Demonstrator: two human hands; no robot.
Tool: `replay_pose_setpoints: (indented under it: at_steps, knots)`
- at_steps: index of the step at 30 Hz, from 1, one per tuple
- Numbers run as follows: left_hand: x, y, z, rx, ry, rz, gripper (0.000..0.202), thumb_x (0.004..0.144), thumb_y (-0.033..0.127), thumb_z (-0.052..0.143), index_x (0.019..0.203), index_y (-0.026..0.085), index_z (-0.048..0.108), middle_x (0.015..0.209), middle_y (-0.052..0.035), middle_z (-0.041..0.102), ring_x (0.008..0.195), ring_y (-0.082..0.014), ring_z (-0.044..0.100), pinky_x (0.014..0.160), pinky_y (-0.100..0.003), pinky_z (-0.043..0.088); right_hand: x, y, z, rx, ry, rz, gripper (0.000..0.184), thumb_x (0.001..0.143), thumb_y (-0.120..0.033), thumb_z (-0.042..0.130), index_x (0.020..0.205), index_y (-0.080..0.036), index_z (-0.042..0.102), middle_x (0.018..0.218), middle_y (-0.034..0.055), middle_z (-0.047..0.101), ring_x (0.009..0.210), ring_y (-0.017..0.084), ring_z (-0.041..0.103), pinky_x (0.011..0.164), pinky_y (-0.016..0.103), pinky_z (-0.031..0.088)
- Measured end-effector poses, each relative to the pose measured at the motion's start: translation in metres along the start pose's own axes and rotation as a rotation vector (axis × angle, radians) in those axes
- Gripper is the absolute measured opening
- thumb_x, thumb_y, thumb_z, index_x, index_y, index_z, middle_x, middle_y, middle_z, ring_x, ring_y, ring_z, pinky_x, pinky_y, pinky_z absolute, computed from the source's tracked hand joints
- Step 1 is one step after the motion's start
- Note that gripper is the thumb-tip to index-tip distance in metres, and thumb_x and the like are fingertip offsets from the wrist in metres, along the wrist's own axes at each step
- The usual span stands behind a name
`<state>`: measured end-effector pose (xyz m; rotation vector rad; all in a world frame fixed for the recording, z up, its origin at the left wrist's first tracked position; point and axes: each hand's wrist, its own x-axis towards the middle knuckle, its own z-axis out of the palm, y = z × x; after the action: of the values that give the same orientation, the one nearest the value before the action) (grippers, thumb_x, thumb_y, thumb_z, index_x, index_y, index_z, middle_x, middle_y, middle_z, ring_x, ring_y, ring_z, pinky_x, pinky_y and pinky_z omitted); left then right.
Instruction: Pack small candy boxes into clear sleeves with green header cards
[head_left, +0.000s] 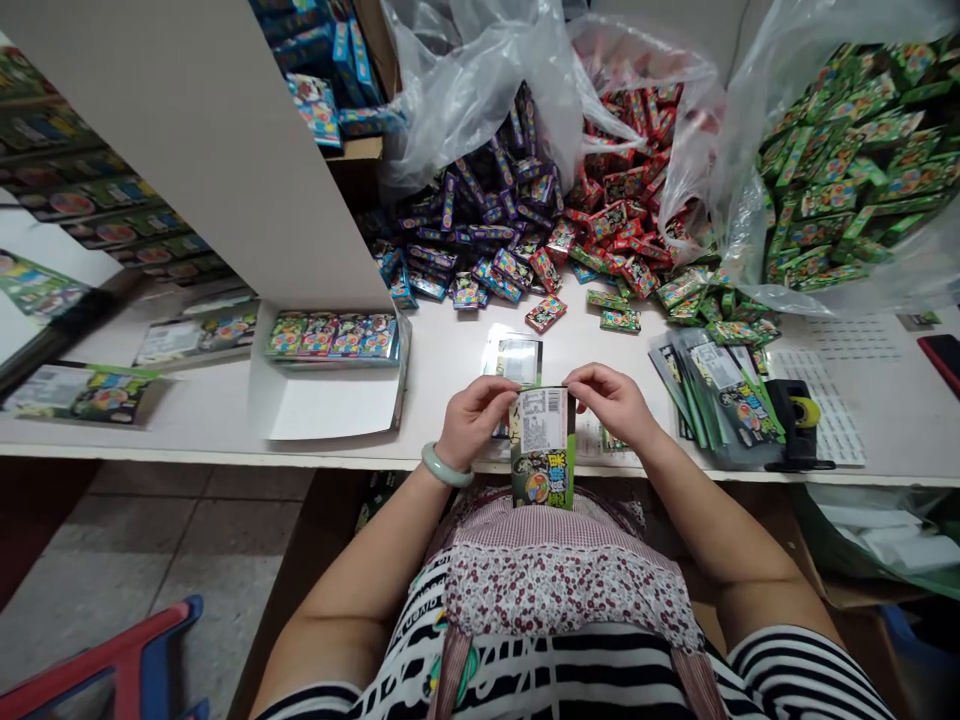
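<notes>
Both hands hold one printed plastic pouch [543, 450] by its top edge, just over the front edge of the white table [225, 415]. My left hand [474, 417], a pale green bangle on its wrist, pinches the top left corner. My right hand [609, 400] pinches the top right corner. The pouch hangs upright, green and black with a white label. Another clear pouch [514, 358] lies flat on the table just behind the hands.
Heaps of small packets lie at the back: purple [480, 215], red [630, 215], green in a clear bag [847, 170]. An open white box [330, 340] holds a row of packets at left. A stack of pouches [720, 395] and a tape dispenser [799, 420] sit at right.
</notes>
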<state>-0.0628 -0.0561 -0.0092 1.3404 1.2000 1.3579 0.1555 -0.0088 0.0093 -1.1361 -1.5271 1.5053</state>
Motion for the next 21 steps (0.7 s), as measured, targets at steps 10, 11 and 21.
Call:
replay_pose_setpoints:
  at_steps: [10, 11, 21]
  knots:
    - [-0.002, 0.002, -0.006, -0.046, -0.022, -0.054, 0.019, 0.085, 0.038, 0.069, 0.083, 0.019, 0.068, 0.088, -0.0057, 0.072, 0.085, -0.0172, 0.067, 0.078, -0.032, 0.054, -0.001, -0.005, 0.002, -0.01, -0.024, -0.068, 0.024, 0.079, -0.035, 0.07, 0.096, -0.021, 0.062, 0.087, 0.0015, 0.062, 0.079, 0.013, 0.058, 0.061, 0.025, 0.049]
    - [0.0, 0.005, -0.008, -0.111, -0.043, -0.09, 0.019, 0.085, 0.038, 0.07, 0.091, 0.019, 0.068, 0.09, -0.0059, 0.073, 0.086, -0.0175, 0.067, 0.077, -0.032, 0.055, -0.001, -0.007, 0.003, 0.015, -0.019, -0.057, 0.03, 0.078, -0.034, 0.07, 0.103, -0.022, 0.06, 0.086, 0.0007, 0.062, 0.079, 0.013, 0.058, 0.061, 0.025, 0.049]
    - [-0.002, 0.034, -0.006, -0.046, -0.085, -0.018, 0.015, 0.081, 0.032, 0.074, 0.081, 0.018, 0.069, 0.085, -0.0051, 0.071, 0.081, -0.0155, 0.066, 0.074, -0.03, 0.056, -0.008, -0.035, 0.007, -0.313, -0.113, -0.274, 0.017, 0.083, -0.034, 0.068, 0.08, -0.021, 0.058, 0.088, 0.0028, 0.063, 0.079, 0.013, 0.058, 0.065, 0.028, 0.05]
